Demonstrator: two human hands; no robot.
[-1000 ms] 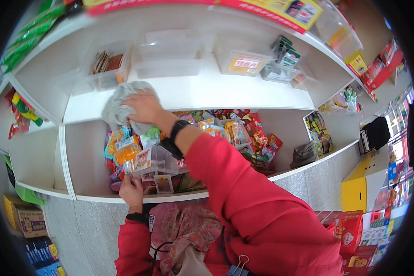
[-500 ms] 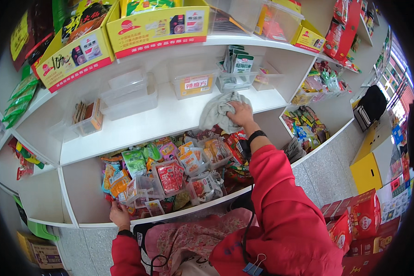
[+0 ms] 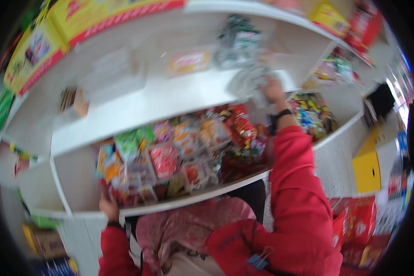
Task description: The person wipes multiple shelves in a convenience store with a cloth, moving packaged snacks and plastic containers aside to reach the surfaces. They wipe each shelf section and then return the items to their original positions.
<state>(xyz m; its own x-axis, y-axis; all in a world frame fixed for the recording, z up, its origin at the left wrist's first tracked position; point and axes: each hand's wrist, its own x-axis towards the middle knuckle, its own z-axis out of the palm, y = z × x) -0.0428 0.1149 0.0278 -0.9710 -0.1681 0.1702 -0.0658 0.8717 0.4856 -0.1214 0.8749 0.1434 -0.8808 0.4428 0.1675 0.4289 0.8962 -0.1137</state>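
My right hand (image 3: 273,89) is closed on a pale grey-green cloth (image 3: 248,83), pressed against the right part of the white shelf (image 3: 170,95). Just behind the cloth stands a clear bin of dark green packets (image 3: 244,43). At the lower left, my left hand (image 3: 109,208) grips the front edge of the lower compartment (image 3: 193,198), its fingers blurred. Between my hands, that compartment holds heaped snack packets and clear boxes, among them a box of red packets (image 3: 164,160).
Farther left on the shelf are clear boxes (image 3: 112,76) and a small box of brown packets (image 3: 71,102). Yellow display cartons (image 3: 110,20) line the shelf above. At right are a yellow box (image 3: 367,172) on the floor and red packages (image 3: 359,221).
My right hand has slid the cloth rightward along the shelf. The whole view has shifted and blurred. My left hand stays at the compartment's front edge.
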